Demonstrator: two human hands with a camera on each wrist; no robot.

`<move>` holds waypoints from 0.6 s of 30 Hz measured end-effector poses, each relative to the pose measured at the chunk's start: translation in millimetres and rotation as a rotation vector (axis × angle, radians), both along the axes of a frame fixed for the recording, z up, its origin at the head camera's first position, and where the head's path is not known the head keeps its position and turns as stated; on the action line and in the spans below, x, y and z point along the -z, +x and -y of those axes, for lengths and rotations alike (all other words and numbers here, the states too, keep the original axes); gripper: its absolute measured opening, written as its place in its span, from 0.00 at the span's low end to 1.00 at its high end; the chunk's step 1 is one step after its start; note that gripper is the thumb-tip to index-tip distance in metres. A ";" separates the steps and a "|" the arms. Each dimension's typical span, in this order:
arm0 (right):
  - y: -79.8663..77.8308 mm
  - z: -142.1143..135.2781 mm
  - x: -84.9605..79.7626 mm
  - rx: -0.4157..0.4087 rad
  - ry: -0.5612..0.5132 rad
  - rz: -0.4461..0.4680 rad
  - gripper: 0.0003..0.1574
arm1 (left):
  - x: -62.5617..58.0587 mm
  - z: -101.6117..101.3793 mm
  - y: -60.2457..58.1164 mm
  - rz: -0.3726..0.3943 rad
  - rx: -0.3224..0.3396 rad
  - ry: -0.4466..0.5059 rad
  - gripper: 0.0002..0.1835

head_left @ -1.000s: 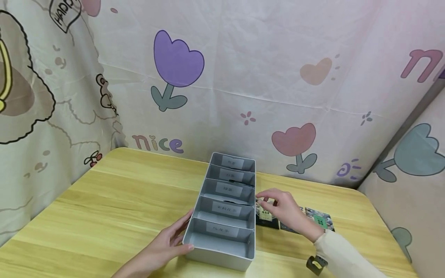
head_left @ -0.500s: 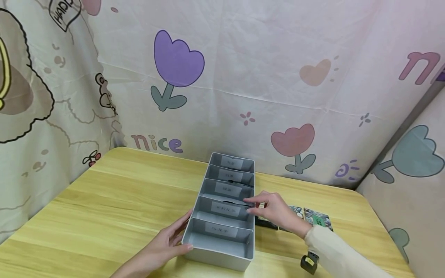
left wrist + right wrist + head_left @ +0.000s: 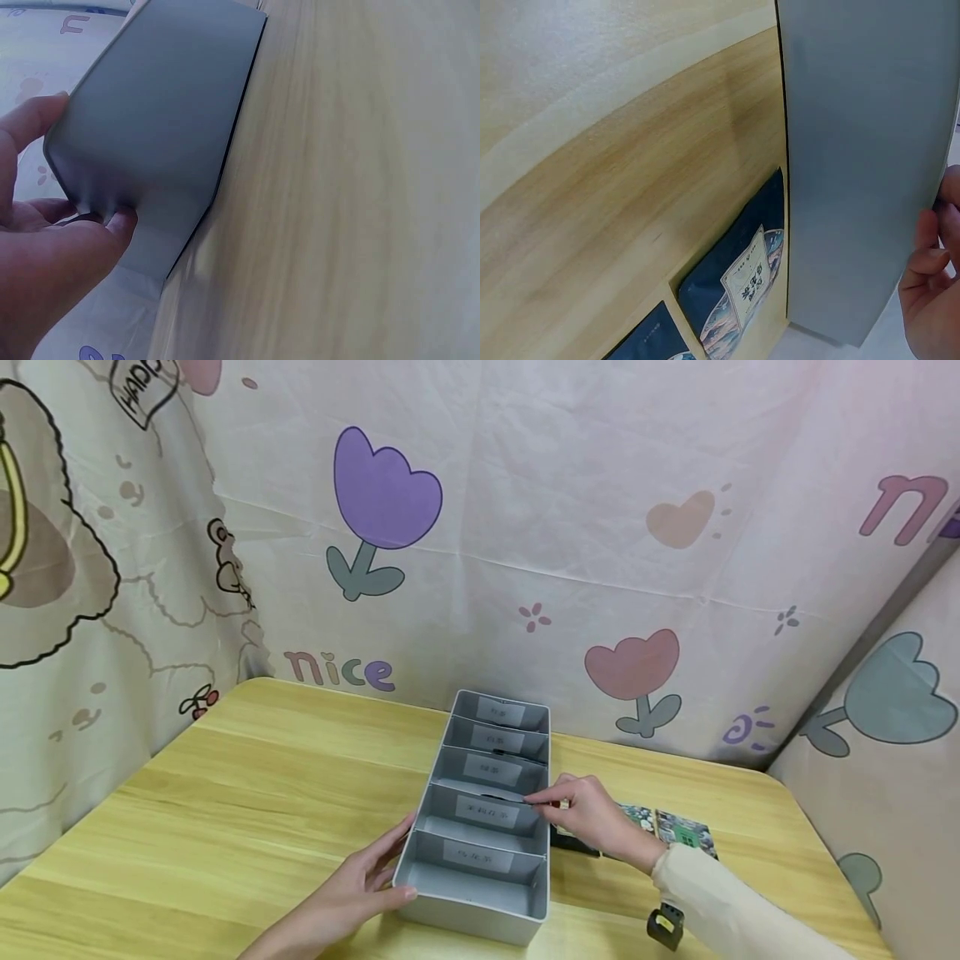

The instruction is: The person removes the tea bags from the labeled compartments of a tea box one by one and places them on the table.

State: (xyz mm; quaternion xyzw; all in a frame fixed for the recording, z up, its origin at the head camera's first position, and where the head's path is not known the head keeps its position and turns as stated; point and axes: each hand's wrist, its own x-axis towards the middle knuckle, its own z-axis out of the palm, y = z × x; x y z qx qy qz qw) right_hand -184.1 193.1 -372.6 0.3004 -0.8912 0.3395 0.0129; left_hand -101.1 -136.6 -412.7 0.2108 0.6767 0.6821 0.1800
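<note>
with the right hand (image 3: 587, 812), clamping the grip on the top edge of a thin black flat packet (image 3: 502, 798), in the middle compartment of a long grey plastic box (image 3: 472, 920) bearing white paper labels (image 3: 487, 812) in small, barely legible chinese characters. with the left hand (image 3: 348, 885), gripping the box's near left corner, left of flat navy printed packets (image 3: 736, 274), on the yellow wood-grain worktop (image 3: 285, 777). at the far side, reading "nice" on pale patterned cloth (image 3: 480, 585).

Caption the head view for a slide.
Left hand grips a gray divided box; right hand pinches a dark packet inside it.
</note>
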 end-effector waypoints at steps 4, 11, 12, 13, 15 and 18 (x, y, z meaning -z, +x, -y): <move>0.8 0.9 -1.4 0.012 -0.026 0.003 0.11 | -0.3 -0.3 0.0 0.003 0.004 0.004 0.45; 1.0 1.3 -2.4 0.023 -0.055 -0.032 0.09 | -0.2 -0.9 -0.1 0.016 0.000 -0.001 0.45; 0.7 1.4 -2.5 0.023 -0.059 -0.042 0.09 | -0.4 -1.0 -0.3 0.022 0.001 0.002 0.45; 0.5 1.6 -2.9 0.026 -0.061 -0.049 0.09 | -0.4 -0.9 -0.5 0.023 0.001 0.004 0.45; -0.3 2.1 -4.0 0.034 -0.068 -0.055 0.09 | -0.3 -0.7 -0.8 0.024 0.002 0.009 0.45; -1.7 2.7 -5.9 0.050 -0.071 -0.059 0.09 | -0.5 -0.4 -1.0 0.028 0.003 0.015 0.45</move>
